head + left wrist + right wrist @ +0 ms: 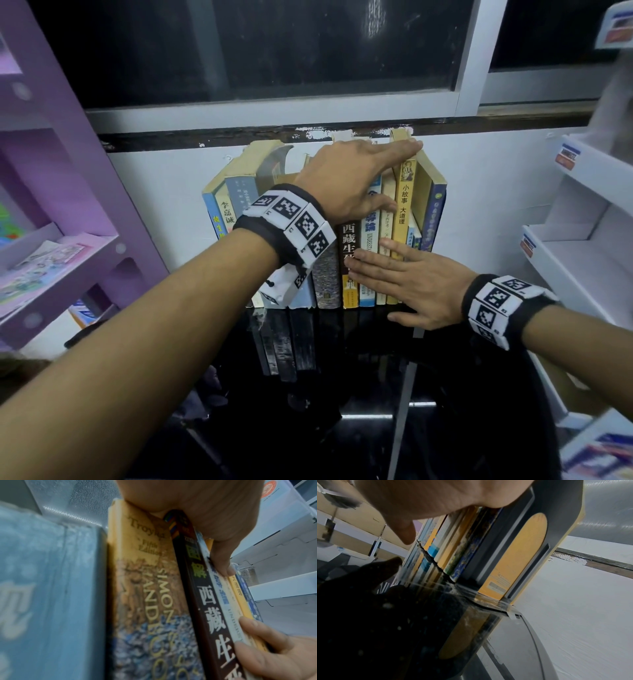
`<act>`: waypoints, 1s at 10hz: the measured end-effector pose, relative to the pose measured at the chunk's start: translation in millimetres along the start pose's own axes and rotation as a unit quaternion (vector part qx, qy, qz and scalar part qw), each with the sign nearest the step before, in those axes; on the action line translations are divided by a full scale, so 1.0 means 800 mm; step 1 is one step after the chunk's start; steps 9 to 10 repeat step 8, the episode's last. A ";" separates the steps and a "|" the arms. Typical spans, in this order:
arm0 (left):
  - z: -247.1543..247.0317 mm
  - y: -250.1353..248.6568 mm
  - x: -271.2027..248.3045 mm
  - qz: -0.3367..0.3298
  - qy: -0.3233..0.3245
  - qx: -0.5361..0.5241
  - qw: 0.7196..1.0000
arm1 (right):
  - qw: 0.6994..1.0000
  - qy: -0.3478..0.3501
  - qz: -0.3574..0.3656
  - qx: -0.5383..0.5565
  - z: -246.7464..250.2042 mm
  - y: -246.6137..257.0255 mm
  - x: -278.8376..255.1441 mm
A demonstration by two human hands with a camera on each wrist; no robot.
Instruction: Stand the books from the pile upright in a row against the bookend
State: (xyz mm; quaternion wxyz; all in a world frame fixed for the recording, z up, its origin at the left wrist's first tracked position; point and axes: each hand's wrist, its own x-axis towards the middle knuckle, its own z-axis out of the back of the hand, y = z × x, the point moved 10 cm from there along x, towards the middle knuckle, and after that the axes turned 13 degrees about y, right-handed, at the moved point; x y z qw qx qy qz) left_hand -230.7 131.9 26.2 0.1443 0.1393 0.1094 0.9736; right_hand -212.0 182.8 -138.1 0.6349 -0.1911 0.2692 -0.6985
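My left hand [346, 178] lies flat over the books [346, 260], fingers [404, 146] straight, steadying their tops. My right hand [407, 281], fingers spread, squares the spines; the bookend [518, 555] stands just beyond them.

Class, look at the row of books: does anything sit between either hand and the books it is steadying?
Nothing visible does. The left hand lies directly on the tops of the books, fingers reaching to the yellow book. The right hand presses flat on the lower spines, with no gap or object between.
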 end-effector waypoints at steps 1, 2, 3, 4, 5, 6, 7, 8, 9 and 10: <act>0.001 -0.002 -0.001 0.002 -0.002 0.007 1.000 | 1.000 0.003 -0.008 0.003 0.000 0.001 0.000; -0.001 0.000 -0.001 0.000 0.006 0.004 1.000 | 1.000 0.011 -0.013 0.010 0.000 0.003 0.000; -0.004 0.000 0.000 -0.006 0.035 0.001 0.999 | 0.999 0.025 -0.020 0.014 0.001 0.005 -0.001; -0.004 -0.002 -0.001 -0.015 0.060 -0.013 0.998 | 0.999 0.031 -0.023 0.017 0.007 0.008 -0.003; -0.001 -0.006 -0.006 -0.027 0.065 -0.040 0.997 | 0.999 0.035 -0.027 0.028 0.016 0.011 -0.006; 0.005 -0.007 -0.013 -0.032 0.056 -0.063 0.996 | 0.998 0.032 -0.029 0.048 0.028 0.012 -0.010; 0.018 -0.011 -0.028 -0.046 0.020 -0.098 0.994 | 0.997 0.011 -0.039 0.068 0.049 0.016 -0.012; 0.040 -0.006 -0.056 -0.048 -0.064 -0.108 0.991 | 0.994 -0.031 -0.070 0.083 0.083 0.011 -0.016; 0.040 -0.006 -0.056 -0.048 -0.064 -0.108 0.991 | 0.994 -0.031 -0.070 0.083 0.083 0.011 -0.016; 0.040 -0.006 -0.056 -0.048 -0.064 -0.108 0.991 | 0.994 -0.031 -0.070 0.083 0.083 0.011 -0.016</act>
